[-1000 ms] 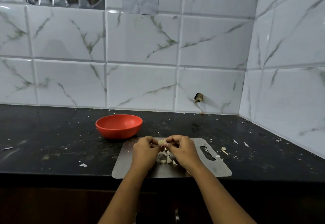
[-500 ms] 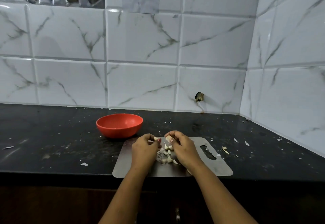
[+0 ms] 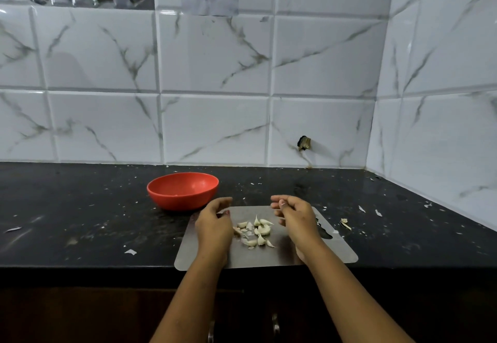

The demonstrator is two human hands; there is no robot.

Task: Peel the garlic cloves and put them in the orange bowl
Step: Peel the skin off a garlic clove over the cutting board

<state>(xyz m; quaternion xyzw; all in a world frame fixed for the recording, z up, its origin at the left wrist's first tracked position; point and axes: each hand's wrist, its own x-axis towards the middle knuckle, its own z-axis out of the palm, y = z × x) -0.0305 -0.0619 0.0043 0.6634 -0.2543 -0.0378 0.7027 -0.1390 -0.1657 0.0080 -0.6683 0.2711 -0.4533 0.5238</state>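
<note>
Several garlic cloves (image 3: 260, 231) and bits of skin lie in a loose heap on the steel cutting board (image 3: 271, 258). My left hand (image 3: 215, 225) hovers at the heap's left side with its fingers loosely curled and nothing in them. My right hand (image 3: 294, 215) hovers at the heap's right side, fingers also loosely curled, and I see nothing held in it. The orange bowl (image 3: 183, 190) stands on the counter just behind and left of the board, a short way from my left hand.
The black counter (image 3: 80, 221) is strewn with garlic skin flakes, with larger scraps (image 3: 345, 223) right of the board. Tiled walls close the back and right side. The board's handle hole (image 3: 324, 231) lies under my right wrist.
My hands held a clove together above the heap; now they have drawn apart to either side, and no clove is between the fingers.
</note>
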